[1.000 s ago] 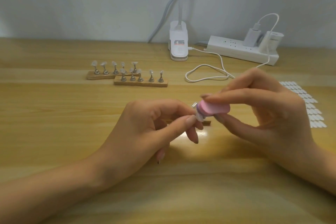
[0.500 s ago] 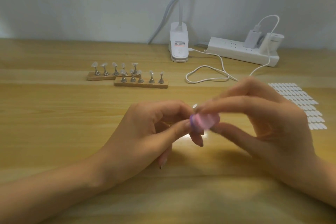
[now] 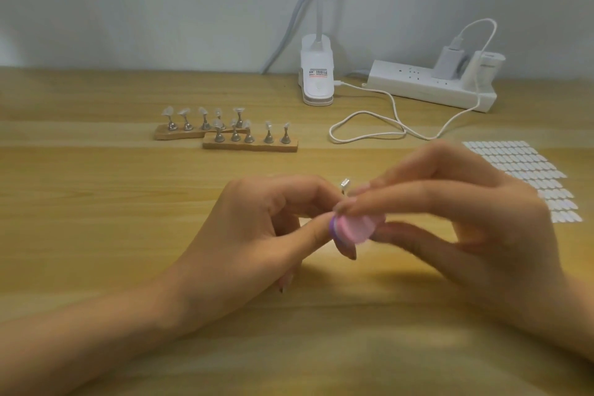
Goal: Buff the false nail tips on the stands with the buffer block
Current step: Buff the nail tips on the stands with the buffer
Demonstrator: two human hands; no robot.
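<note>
Head view: your right hand [image 3: 475, 235] pinches the buffer block [image 3: 355, 228], now lower than before. Your left hand [image 3: 257, 235] still pinches the nail stand [image 3: 344, 185].

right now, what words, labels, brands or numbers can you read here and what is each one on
White plastic clip-on lamp base: sticker with a red mark and dark lines of print, too blurred to read.
White plastic power strip: no legible text.
Pink buffer block pinched in the right hand: no text visible.
Nothing else carries text.
</note>
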